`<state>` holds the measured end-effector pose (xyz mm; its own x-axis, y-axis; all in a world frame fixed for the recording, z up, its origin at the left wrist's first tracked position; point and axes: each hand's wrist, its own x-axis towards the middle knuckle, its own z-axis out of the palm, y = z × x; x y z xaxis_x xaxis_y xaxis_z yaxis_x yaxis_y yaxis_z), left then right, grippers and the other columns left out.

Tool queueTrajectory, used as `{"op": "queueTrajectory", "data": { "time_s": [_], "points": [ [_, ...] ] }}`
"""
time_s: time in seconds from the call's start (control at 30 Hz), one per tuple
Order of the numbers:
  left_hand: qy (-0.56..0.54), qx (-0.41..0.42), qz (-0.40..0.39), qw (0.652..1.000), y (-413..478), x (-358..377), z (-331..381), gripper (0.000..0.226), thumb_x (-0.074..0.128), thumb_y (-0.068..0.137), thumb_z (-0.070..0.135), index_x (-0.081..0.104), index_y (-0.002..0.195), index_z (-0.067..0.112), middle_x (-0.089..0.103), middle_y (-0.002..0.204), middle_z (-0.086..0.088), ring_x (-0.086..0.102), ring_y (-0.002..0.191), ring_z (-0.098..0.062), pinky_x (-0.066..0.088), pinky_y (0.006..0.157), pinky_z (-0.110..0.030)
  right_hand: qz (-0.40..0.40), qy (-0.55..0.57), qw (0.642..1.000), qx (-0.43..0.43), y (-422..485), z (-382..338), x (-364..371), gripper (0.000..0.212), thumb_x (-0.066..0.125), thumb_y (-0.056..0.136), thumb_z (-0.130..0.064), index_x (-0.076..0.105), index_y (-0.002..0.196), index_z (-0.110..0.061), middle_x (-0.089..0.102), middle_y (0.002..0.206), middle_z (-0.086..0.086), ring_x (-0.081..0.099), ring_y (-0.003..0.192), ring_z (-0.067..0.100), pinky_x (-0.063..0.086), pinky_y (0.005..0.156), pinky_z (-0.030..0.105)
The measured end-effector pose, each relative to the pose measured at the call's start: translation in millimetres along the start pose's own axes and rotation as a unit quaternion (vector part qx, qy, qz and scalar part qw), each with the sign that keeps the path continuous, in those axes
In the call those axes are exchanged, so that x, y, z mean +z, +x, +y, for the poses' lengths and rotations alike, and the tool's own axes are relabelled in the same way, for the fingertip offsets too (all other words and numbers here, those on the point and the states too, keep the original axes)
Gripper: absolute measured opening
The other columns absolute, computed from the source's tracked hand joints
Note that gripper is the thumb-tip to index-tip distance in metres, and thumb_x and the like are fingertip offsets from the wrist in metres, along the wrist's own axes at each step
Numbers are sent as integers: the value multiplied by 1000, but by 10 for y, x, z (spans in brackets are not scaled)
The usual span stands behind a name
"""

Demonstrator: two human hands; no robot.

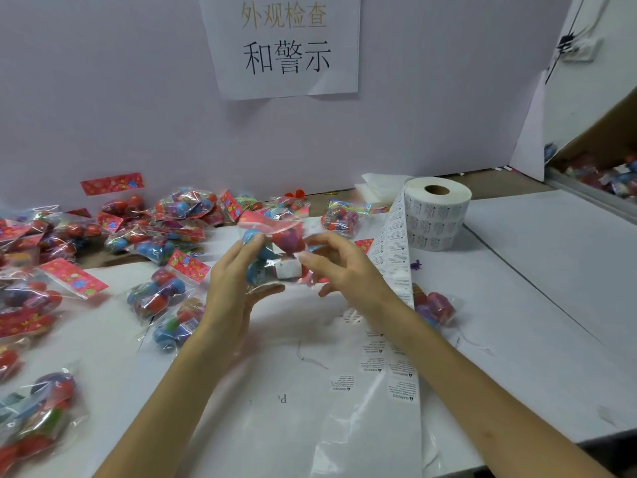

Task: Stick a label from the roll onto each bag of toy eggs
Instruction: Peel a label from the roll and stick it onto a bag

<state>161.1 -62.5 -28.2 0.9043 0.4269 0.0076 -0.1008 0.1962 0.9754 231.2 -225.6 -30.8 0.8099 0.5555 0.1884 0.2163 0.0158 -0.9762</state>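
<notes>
Left hand (230, 288), right hand (348, 267), bag (277, 241) seemingly between

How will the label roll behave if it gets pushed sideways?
The label roll stands on its flat end, core hole up, so it will probably slide rather than roll. It looks wide and squat, so tipping seems unlikely. Its loose strip trails limp across the table and would likely drag or twist behind it.

The white table (534, 263) carries scattered bags of toy eggs (155, 294), a label roll (437, 215) and its unrolled strip (393, 236).
</notes>
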Motion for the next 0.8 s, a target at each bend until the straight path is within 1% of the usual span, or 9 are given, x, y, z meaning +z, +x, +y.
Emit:
{"op": "queueTrajectory", "data": {
  "time_s": [0.1,0.2,0.3,0.37,0.43,0.53,0.63,0.7,0.8],
  "points": [
    [54,23,-48,997,-25,27,-23,35,66,91,37,73,117,14,77,108,-10,75,97,-33,63,82,-38,29,13,999,-10,15,-20,-49,38,66,84,-47,64,116,-25,71,105,1,68,85,11,52,63,25],
    [99,40,-60,993,-42,75,-76,27,72,86,32,77,108,17,78,104,-8,72,102,-36,58,93,-46,64,49,996,-25,31,-16,-120,9,74,91,-28,70,98,-23,74,82,-8,69,74,6,49,59,16],
    [100,47,-63,992,-54,101,-76,32,68,81,40,78,102,20,78,100,-7,72,99,-33,56,89,-42,81,45,995,-27,45,-11,-165,8,76,89,-12,73,86,-20,73,74,-5,70,70,9,54,63,21],
    [101,57,-57,992,-39,83,-80,30,69,81,44,77,100,22,76,96,-1,71,94,-23,55,83,-34,68,38,997,-21,47,-18,-186,7,77,87,-9,74,89,-16,73,74,-3,69,69,10,54,63,23],
    [113,69,-45,990,-5,39,-91,16,73,88,39,78,88,23,75,87,3,70,87,-17,53,77,-26,35,15,999,-4,38,-33,-196,12,77,86,-8,74,98,-11,73,75,-3,67,65,8,52,59,23],
    [155,67,-31,985,9,9,-96,21,70,95,28,80,77,24,77,80,1,73,78,-18,56,74,-29,-8,-12,1000,19,18,-50,-216,26,78,86,-9,69,108,-20,73,90,-1,71,72,11,54,59,27],
    [190,77,-67,976,-36,30,-87,20,70,88,39,81,77,27,78,80,-1,74,74,-12,57,65,-21,-23,6,999,45,18,-47,-257,30,78,87,-16,67,113,-25,71,109,4,74,81,18,54,55,28],
    [190,86,-81,975,-57,51,-78,18,70,82,42,81,78,28,78,81,-1,73,72,-11,57,62,-20,-38,-6,997,71,16,-26,-289,30,78,88,-23,68,116,-22,73,105,4,73,83,19,54,54,27],
    [194,97,-73,973,-80,103,-98,16,71,80,44,80,80,31,78,81,3,73,71,-8,57,61,-19,-58,-41,995,73,24,12,-324,24,76,90,-19,72,113,-13,75,92,5,72,80,19,55,55,26]
  ]
}}
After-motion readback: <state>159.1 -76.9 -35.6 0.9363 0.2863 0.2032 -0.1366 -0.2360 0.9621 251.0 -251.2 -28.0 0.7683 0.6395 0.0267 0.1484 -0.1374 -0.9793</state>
